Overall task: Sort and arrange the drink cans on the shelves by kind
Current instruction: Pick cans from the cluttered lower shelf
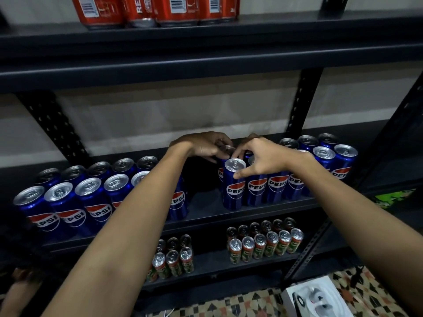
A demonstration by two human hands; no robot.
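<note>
Two hands meet at the centre of the frame over the middle shelf [251,211]: the left hand [203,146] pinches the top of a rear Pepsi can [227,149], the right hand [263,160] pinches the front Pepsi can [234,184] at its rim.

Pepsi cans [234,184] on middle shelf [251,208]

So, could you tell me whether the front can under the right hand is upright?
Upright: the blue can stands on its base, silver top up.
</note>
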